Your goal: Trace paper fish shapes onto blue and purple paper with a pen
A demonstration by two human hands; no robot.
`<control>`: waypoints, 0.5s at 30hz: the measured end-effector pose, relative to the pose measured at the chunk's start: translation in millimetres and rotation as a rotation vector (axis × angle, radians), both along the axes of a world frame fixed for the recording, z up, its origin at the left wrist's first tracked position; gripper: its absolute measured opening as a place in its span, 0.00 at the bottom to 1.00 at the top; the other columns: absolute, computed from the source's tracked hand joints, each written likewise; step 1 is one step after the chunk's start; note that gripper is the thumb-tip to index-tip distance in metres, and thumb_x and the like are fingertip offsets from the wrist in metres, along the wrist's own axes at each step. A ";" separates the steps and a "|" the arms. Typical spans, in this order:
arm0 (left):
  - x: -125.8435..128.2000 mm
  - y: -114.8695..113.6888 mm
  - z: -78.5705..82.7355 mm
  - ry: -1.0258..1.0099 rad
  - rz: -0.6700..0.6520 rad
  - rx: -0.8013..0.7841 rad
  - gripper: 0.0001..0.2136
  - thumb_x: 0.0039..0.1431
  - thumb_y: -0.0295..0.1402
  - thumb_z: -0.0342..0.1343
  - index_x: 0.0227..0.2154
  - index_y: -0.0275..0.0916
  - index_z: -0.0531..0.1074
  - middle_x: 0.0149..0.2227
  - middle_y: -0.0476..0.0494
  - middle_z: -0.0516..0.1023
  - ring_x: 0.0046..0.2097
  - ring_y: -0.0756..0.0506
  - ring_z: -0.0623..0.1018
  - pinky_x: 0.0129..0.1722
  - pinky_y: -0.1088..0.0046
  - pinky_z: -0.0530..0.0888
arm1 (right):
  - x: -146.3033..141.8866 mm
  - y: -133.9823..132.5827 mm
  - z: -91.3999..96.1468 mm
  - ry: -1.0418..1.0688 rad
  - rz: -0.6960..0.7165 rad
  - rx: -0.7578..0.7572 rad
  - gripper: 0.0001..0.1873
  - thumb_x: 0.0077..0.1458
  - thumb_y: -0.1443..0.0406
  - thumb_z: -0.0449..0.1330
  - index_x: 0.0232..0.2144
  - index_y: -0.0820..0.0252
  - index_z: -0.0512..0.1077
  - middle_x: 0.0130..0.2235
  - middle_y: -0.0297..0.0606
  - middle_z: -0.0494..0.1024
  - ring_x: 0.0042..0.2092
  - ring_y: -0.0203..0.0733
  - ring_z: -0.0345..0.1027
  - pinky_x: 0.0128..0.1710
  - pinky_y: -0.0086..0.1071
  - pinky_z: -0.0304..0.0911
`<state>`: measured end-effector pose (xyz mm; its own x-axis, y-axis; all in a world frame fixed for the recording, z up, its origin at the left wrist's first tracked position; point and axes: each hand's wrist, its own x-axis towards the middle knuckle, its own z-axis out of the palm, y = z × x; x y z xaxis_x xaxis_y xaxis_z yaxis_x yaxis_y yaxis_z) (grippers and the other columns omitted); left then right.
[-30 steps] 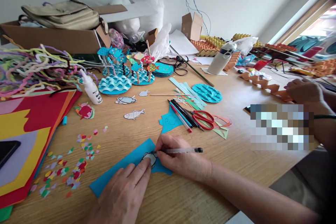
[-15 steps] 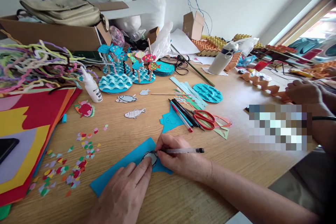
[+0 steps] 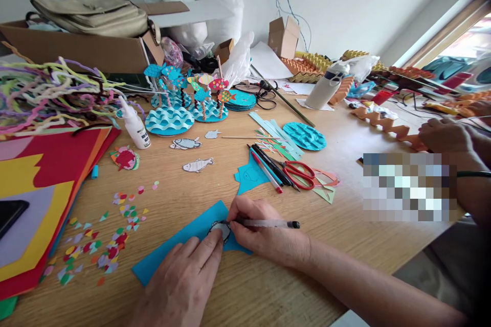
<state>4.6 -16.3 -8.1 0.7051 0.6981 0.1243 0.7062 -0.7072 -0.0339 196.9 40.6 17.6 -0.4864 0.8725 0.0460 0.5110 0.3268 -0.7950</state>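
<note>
My left hand (image 3: 187,271) lies flat with fingers stretched out, pressing a small white paper cutout with a dark outline (image 3: 220,233) onto a blue sheet of paper (image 3: 180,240). The fingertips cover part of the cutout. In a pinch, my right hand (image 3: 264,230) holds a pen (image 3: 268,223) with a clear barrel and a black end. Its tip is at the cutout's right edge, hidden by the fingers. Beyond the hands lie white paper fish (image 3: 198,165) and a blue paper scrap (image 3: 250,173) with a drawn outline.
Red-handled scissors (image 3: 299,173) and several pens (image 3: 270,163) lie past my right hand. Confetti (image 3: 107,245), coloured paper sheets (image 3: 57,179) and a glue bottle (image 3: 134,125) are on the left. Paper fish on stands (image 3: 207,94) stand behind. Another person's hands (image 3: 445,135) are at the right.
Almost nothing differs. Both hands keep their places on the blue sheet, and the whole view has shifted very slightly.
</note>
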 end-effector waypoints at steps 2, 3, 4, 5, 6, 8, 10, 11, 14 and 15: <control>0.2 -0.1 -0.9 -0.002 -0.004 -0.002 0.29 0.50 0.14 0.35 0.54 0.36 0.64 0.54 0.46 0.69 0.42 0.46 0.75 0.38 0.71 0.74 | -0.3 -1.0 -3.4 0.010 0.000 0.022 0.07 0.43 0.75 0.53 0.24 0.59 0.62 0.18 0.25 0.61 0.20 0.28 0.54 0.20 0.20 0.49; 0.3 -0.2 -1.2 -0.003 -0.004 -0.002 0.29 0.50 0.14 0.35 0.54 0.36 0.64 0.54 0.46 0.69 0.42 0.46 0.75 0.38 0.70 0.74 | -0.5 -1.5 -5.2 0.012 -0.005 0.037 0.07 0.44 0.75 0.53 0.24 0.59 0.62 0.19 0.25 0.61 0.20 0.28 0.54 0.20 0.20 0.49; 0.3 -0.2 -1.1 -0.004 -0.003 -0.001 0.29 0.50 0.14 0.35 0.54 0.36 0.64 0.54 0.46 0.69 0.42 0.46 0.75 0.38 0.70 0.74 | -0.7 -2.2 -6.8 0.012 -0.011 0.050 0.07 0.44 0.74 0.53 0.24 0.59 0.62 0.19 0.25 0.62 0.21 0.29 0.55 0.21 0.21 0.49; 0.3 -0.3 -0.7 -0.003 -0.001 0.002 0.29 0.50 0.14 0.35 0.53 0.36 0.64 0.54 0.46 0.69 0.42 0.46 0.75 0.38 0.70 0.74 | -0.9 -2.8 -8.1 0.010 -0.016 0.060 0.07 0.44 0.74 0.53 0.24 0.59 0.62 0.19 0.25 0.62 0.21 0.29 0.55 0.21 0.21 0.50; 0.2 -0.4 0.1 -0.001 -0.003 0.004 0.29 0.50 0.14 0.35 0.53 0.36 0.64 0.54 0.46 0.69 0.42 0.46 0.75 0.38 0.70 0.74 | -1.1 -3.5 -9.1 0.008 -0.021 0.066 0.06 0.45 0.74 0.53 0.24 0.59 0.61 0.20 0.26 0.63 0.21 0.29 0.56 0.21 0.21 0.50; 0.1 -0.6 2.7 0.013 -0.003 0.008 0.28 0.50 0.14 0.35 0.54 0.35 0.64 0.54 0.46 0.69 0.43 0.45 0.75 0.39 0.70 0.74 | -1.5 -4.9 -9.9 0.006 -0.024 0.070 0.06 0.46 0.73 0.52 0.25 0.59 0.61 0.20 0.27 0.64 0.22 0.29 0.57 0.22 0.21 0.51; 0.1 -0.9 5.6 0.028 -0.001 0.013 0.28 0.50 0.14 0.35 0.54 0.34 0.64 0.54 0.45 0.69 0.43 0.45 0.74 0.39 0.70 0.74 | -2.1 -5.9 -9.6 0.003 -0.025 0.073 0.05 0.46 0.73 0.52 0.25 0.59 0.61 0.20 0.27 0.65 0.22 0.30 0.57 0.22 0.21 0.51; 0.2 -1.0 6.7 0.034 -0.001 0.015 0.28 0.50 0.14 0.35 0.54 0.33 0.64 0.54 0.45 0.69 0.43 0.45 0.74 0.39 0.70 0.74 | -2.5 -6.1 -9.2 0.001 -0.027 0.074 0.05 0.46 0.72 0.52 0.25 0.59 0.61 0.20 0.28 0.65 0.22 0.30 0.57 0.22 0.21 0.51; 0.6 -1.2 8.3 0.039 -0.003 0.019 0.28 0.49 0.14 0.35 0.53 0.33 0.64 0.54 0.44 0.69 0.43 0.45 0.75 0.39 0.69 0.74 | -4.1 -5.6 -7.8 -0.011 -0.032 0.067 0.05 0.46 0.72 0.52 0.24 0.59 0.61 0.20 0.27 0.64 0.21 0.30 0.57 0.22 0.22 0.51; 0.6 -1.2 8.2 0.039 -0.007 0.020 0.28 0.49 0.15 0.35 0.53 0.33 0.64 0.54 0.44 0.69 0.43 0.44 0.75 0.39 0.69 0.74 | -4.7 -5.1 -7.5 -0.016 -0.032 0.065 0.05 0.46 0.72 0.52 0.24 0.58 0.61 0.20 0.27 0.64 0.21 0.30 0.56 0.22 0.22 0.51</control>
<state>5.2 -17.4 0.2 0.7148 0.6904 0.1109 0.6988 -0.7114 -0.0754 192.2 35.5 10.1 -0.4591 0.8832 0.0957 0.5346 0.3607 -0.7643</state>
